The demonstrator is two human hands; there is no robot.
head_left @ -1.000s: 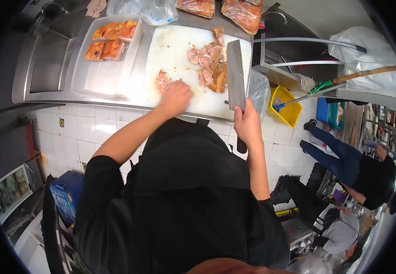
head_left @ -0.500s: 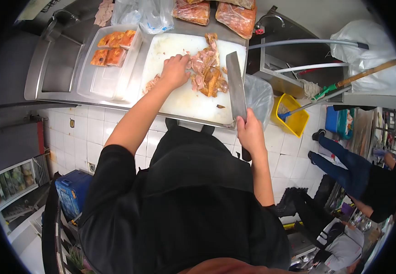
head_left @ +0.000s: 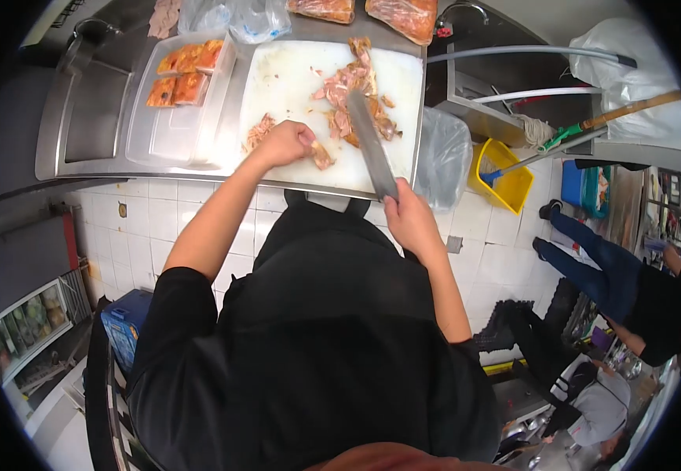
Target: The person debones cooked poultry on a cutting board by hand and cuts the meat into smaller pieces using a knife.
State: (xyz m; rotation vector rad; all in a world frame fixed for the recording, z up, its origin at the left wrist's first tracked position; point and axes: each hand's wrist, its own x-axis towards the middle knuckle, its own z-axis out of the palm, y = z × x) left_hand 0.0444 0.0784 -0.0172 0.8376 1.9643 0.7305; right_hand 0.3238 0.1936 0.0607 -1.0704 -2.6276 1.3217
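My left hand is closed on a piece of meat, low over the near part of the white cutting board. In my right hand is the handle of a cleaver with a long grey blade. Its far end lies over or against the pile of cooked meat and covers part of it; I cannot tell whether it touches. A small heap of shredded meat lies on the board's left side, beside my left wrist.
Left of the board, a clear plastic tub holds several orange-red packs. Wrapped packs and plastic bags lie behind. A yellow mop bucket stands on the floor at right. Two people are at the far right.
My left hand has come nearer to me, now with a piece of meat in it. The cleaver has swung left, from the board's right edge to over the meat pile.
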